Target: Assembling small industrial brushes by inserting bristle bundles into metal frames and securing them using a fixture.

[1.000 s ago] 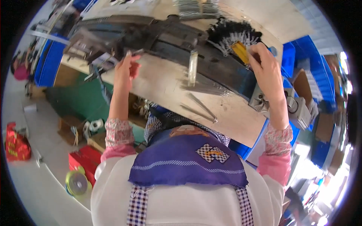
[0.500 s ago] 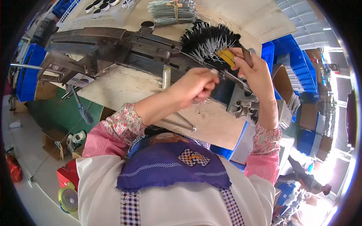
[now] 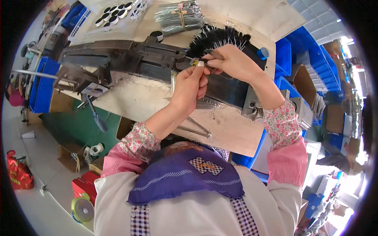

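My left hand (image 3: 189, 85) is closed, its white-tipped thumb pressed on the forefinger beside the dark metal machine (image 3: 138, 57). What it pinches is hidden. My right hand (image 3: 235, 65) meets it from the right, fingers curled and palm down. A dark flat piece (image 3: 215, 54) sticks out of the right hand toward the machine. A small bit of yellow (image 3: 195, 62) shows right by the left thumb tip; which hand holds it I cannot tell. Just beyond the right hand lies a heap of black bristle brushes (image 3: 220, 39) with twisted wire stems. Several loose wire stems (image 3: 206, 103) lie below the hands.
A tied bundle of wires (image 3: 179, 17) lies at the back. Left of it, a white basket (image 3: 83, 24) stands near several black-topped round pieces (image 3: 114, 12). A blue cap (image 3: 262, 53) sits right of the brushes. Blue bins (image 3: 311, 55) stand at the right.
My right hand has moved left and down from the brushes to the machine, bringing the yellow piece. My left hand has shifted left and turned thumb-up. The whole view has shifted slightly.
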The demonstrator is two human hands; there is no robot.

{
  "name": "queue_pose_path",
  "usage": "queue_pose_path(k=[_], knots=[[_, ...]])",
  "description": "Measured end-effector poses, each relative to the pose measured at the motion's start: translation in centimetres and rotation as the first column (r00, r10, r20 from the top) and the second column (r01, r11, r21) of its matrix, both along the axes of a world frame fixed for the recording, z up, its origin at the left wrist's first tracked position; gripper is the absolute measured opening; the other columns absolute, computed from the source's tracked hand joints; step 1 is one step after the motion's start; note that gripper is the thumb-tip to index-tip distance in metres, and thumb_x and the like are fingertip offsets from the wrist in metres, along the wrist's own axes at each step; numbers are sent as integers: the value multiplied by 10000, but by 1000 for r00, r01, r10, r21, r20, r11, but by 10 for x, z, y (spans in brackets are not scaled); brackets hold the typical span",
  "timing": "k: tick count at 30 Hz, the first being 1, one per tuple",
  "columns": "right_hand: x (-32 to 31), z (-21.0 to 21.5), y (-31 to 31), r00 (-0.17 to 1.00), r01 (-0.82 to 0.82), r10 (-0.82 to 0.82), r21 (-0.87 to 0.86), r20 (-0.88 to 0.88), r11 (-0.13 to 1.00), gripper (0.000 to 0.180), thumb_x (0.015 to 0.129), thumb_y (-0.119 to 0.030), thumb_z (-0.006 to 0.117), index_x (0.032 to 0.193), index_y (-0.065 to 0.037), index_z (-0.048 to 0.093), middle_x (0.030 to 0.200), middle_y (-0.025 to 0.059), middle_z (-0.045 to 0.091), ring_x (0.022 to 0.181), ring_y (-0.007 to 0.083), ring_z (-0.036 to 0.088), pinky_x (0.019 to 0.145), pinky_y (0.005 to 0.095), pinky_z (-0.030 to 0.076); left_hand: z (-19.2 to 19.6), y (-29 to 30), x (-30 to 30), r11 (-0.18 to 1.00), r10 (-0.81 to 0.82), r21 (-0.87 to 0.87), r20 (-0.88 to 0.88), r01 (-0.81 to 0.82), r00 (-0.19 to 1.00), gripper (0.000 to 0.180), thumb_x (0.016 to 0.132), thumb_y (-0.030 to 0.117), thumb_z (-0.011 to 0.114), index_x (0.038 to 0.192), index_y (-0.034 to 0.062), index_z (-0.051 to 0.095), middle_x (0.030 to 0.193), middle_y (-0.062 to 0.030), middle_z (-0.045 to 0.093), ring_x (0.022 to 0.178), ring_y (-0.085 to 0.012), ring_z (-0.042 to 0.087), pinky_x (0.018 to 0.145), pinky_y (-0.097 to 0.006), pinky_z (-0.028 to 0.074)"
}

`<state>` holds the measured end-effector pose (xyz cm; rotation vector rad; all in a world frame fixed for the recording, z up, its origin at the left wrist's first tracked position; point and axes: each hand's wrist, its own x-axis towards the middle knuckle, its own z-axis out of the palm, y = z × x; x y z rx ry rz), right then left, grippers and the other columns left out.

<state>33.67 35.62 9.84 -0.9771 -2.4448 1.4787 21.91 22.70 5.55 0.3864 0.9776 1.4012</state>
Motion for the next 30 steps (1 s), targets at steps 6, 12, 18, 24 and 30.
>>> queue_pose_path(k=[6, 12, 18, 24, 30], knots=[[6, 7, 1, 992, 37, -42, -43, -119, 998, 251, 879, -108, 613, 1055, 65, 663, 802, 94, 679, 648, 109, 607, 639, 260, 508, 1, 3, 3, 998, 62, 25, 44, -63, 997, 193, 984, 217, 477, 849, 88, 527, 594, 62, 385, 453, -50, 295, 436, -225, 227], [-5, 1, -2, 1000, 21, -21, 5, -6, 1000, 241, 872, -83, 614, 1003, 117, 645, 878, 131, 699, 663, 136, 633, 609, 274, 525, -3, 3, 1, 998, 28, 59, 69, -32, 997, 203, 983, 225, 481, 841, 86, 526, 594, 63, 381, 450, -50, 286, 426, -223, 215], [6, 7, -3, 999, 46, -48, -146, -11, 988, 255, 880, -85, 621, 1040, 114, 630, 866, 131, 687, 689, 149, 651, 641, 269, 539, 2, -1, 3, 998, 62, 3, 115, -62, 991, 260, 983, 254, 491, 810, 72, 558, 572, 41, 403, 428, -58, 287, 405, -233, 213], [7, 5, 9, 986, 41, -86, -289, -144, 956, 251, 880, -79, 624, 1054, 102, 632, 833, 119, 674, 661, 142, 636, 625, 260, 526, 6, 0, 3, 996, 90, -25, 116, -88, 989, 207, 973, 251, 504, 831, 102, 523, 581, 57, 370, 447, -58, 289, 421, -228, 216], [7, 3, 19, 985, -14, -49, -363, -163, 932, 256, 894, -103, 607, 1077, 74, 637, 813, 85, 674, 661, 124, 626, 595, 233, 478, -11, 3, -8, 998, -55, 5, -70, 55, 996, 496, 994, 491, 373, 1061, 35, 556, 872, -72, 597, 753, -183, 603, 650, -309, 487]])
